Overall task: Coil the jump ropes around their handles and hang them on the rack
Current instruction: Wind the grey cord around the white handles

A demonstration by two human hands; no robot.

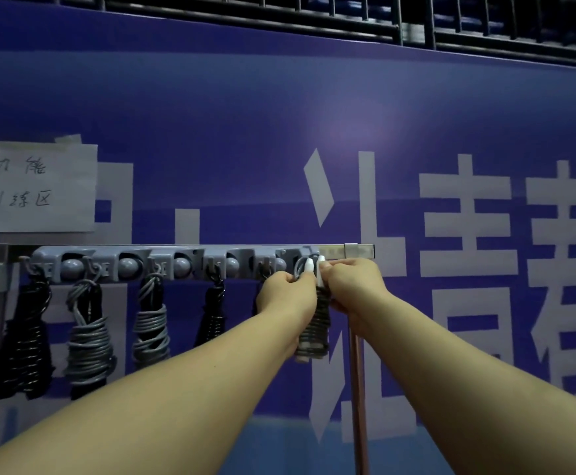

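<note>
Below handwritten paper sign, partly legible "功能…区": both hands grip coiled jump rope at rack.

I see a blue banner w/ big white characters filling the frame, handwritten paper note at left, dark railing along top.

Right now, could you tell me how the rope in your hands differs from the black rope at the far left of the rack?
The rope in hand is grey with white handle tips; the far-left rope is black. Both hands grip the former, while the latter hangs from its hook untouched. Both are coiled into bundles.
</note>
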